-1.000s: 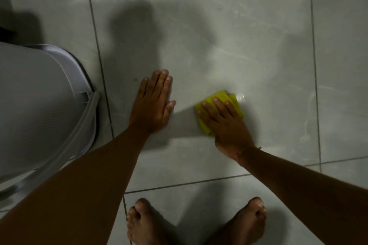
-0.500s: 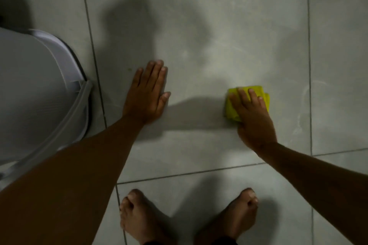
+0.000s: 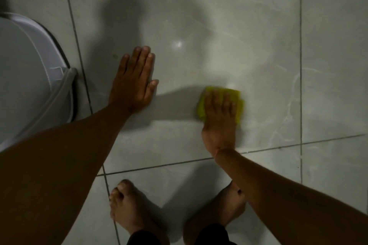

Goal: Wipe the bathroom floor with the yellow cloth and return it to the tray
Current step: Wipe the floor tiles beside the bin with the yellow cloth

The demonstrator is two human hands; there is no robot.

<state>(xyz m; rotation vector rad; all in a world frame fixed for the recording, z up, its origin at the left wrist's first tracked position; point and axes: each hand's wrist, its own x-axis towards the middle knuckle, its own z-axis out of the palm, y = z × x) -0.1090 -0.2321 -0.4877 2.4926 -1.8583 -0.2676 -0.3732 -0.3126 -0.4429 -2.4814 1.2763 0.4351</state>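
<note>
Nothing readable is coming up in this view: the folded yellow cloth [image 3: 234,94], the pale grey marbled floor tiles [image 3: 219,16] and the white rounded plastic fixture [image 3: 23,75] at the left edge are showing no legible lettering, label, brand or number.

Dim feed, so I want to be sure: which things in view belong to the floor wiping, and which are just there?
In the job: yellow cloth; right hand pressing flat on it; left hand braced flat on the tile; tiled floor. The tray is not in view.

Just there: white rounded plastic object at the left edge; bare feet.
</note>
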